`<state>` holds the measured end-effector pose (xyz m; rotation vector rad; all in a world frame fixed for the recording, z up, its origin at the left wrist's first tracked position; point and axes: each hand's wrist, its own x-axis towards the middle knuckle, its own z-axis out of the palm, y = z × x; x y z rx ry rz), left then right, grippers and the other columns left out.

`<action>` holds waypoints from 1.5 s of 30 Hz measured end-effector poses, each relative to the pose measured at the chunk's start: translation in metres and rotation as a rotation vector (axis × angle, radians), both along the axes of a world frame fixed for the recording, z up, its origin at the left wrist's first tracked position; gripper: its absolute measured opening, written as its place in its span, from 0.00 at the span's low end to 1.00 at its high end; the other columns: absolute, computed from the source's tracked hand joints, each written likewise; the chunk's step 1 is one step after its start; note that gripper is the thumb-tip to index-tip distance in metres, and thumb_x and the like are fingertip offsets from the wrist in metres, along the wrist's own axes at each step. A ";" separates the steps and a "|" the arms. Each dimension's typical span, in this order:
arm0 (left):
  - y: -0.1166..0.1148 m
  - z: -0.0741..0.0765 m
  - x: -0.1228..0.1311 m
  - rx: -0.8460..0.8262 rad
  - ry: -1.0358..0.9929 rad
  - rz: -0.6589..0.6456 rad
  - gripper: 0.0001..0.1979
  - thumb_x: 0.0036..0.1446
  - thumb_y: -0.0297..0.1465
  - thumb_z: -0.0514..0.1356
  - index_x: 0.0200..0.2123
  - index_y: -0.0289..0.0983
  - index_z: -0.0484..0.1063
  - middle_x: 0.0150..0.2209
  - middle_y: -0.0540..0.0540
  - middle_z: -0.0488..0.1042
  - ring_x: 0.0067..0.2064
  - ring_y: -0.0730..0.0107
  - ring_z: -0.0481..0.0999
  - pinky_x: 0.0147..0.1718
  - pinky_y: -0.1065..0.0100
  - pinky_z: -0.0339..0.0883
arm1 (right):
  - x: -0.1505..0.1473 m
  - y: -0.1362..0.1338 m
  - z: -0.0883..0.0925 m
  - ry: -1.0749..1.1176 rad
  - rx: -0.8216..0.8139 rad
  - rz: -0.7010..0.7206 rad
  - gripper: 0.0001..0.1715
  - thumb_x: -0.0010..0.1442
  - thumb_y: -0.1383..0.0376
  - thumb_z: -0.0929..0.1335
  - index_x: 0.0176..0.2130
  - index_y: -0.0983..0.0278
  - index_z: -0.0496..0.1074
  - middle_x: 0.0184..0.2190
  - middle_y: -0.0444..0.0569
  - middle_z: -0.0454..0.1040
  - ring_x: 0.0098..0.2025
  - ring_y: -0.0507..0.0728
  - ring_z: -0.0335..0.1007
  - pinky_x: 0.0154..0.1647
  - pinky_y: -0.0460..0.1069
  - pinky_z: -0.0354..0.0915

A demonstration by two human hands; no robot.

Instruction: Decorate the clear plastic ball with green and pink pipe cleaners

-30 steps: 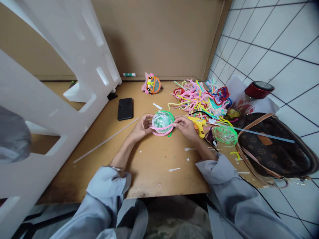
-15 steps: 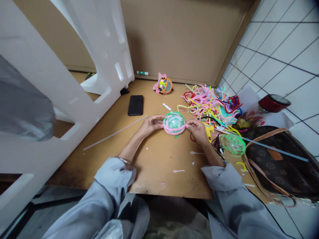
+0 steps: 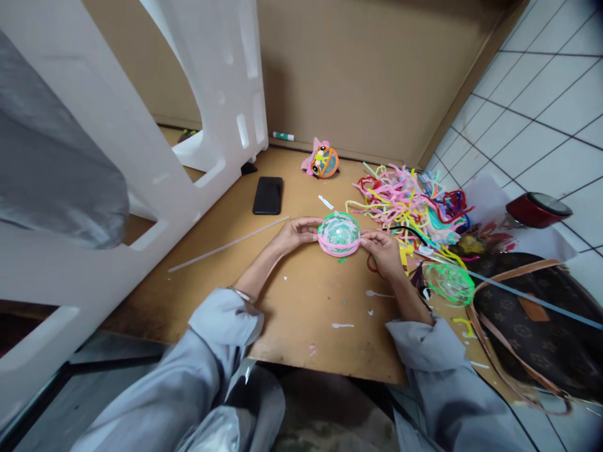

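Observation:
A clear plastic dome point(image 3: 339, 231) edged with green and pink fuzzy pipe cleaners is held just over the table. My left hand point(image 3: 301, 233) pinches its left rim between thumb and fingers. On the opposite side, my right hand point(image 3: 382, 251) pinches the right end of the pink pipe cleaner against the rim. Right of my right hand lies a second clear dome point(image 3: 450, 284) with green edging. Partly hidden behind that hand is a yellow glue gun point(image 3: 406, 256). A tangled heap of coloured pipe cleaners point(image 3: 409, 201) lies beyond it.
A black phone point(image 3: 268, 195) and a glue stick point(image 3: 228, 244) lie left on the table. At the back sit a decorated ball figure point(image 3: 324, 160) and a marker point(image 3: 283, 136). A brown handbag point(image 3: 532, 326) and a red-lidded jar point(image 3: 537, 209) stand right. A white plastic panel point(image 3: 226, 94) borders the left.
The view has shifted, so everything appears slightly further right. Both hands keep their pinch on the dome, which looks tilted a little differently.

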<state>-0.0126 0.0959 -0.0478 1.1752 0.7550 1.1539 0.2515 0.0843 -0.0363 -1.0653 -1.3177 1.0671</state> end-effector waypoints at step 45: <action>-0.004 0.007 -0.001 0.006 0.050 0.037 0.28 0.36 0.33 0.78 0.43 0.36 0.77 0.38 0.46 0.81 0.37 0.67 0.79 0.42 0.63 0.75 | -0.001 -0.002 0.005 -0.051 0.030 0.088 0.13 0.45 0.58 0.76 0.26 0.60 0.71 0.37 0.48 0.78 0.42 0.57 0.76 0.47 0.54 0.70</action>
